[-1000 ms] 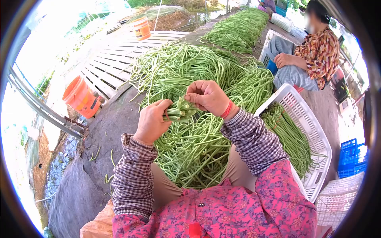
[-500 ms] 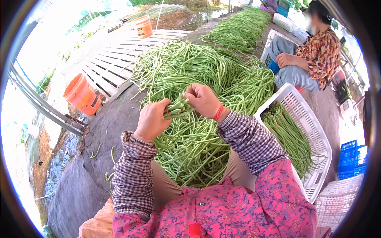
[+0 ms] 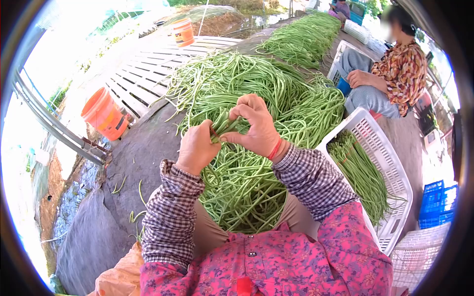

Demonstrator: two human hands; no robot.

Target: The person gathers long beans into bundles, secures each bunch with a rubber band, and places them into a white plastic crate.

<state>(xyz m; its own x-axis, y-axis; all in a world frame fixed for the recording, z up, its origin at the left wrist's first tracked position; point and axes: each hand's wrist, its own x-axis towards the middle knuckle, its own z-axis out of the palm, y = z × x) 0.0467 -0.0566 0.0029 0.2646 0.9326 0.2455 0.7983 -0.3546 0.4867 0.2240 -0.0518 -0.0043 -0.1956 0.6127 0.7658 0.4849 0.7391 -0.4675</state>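
My left hand (image 3: 197, 147) is closed round a small bunch of green beans (image 3: 223, 123), whose ends stick up past the fingers. Against the right side of this bunch, my right hand (image 3: 257, 127) has its thumb and fingertips bent together, pinching at the bean ends. A red band circles my right wrist. Something thin and reddish shows on the bunch beside my left fingers. Below and behind both hands lies a large heap of long green beans (image 3: 242, 185), loose and tangled, reaching down between my knees.
A white crate (image 3: 399, 185) with long beans stands at right. Another person (image 3: 402, 74) sits at upper right by a second crate. Orange buckets (image 3: 104, 116) stand at left and top. Blue crates (image 3: 432, 207) are far right; another bean pile (image 3: 303, 39) lies at the top.
My left hand has moved slightly right and up. My right hand has turned, its thumb now stretched towards the left fingers and its fingertips curled over the bunch.
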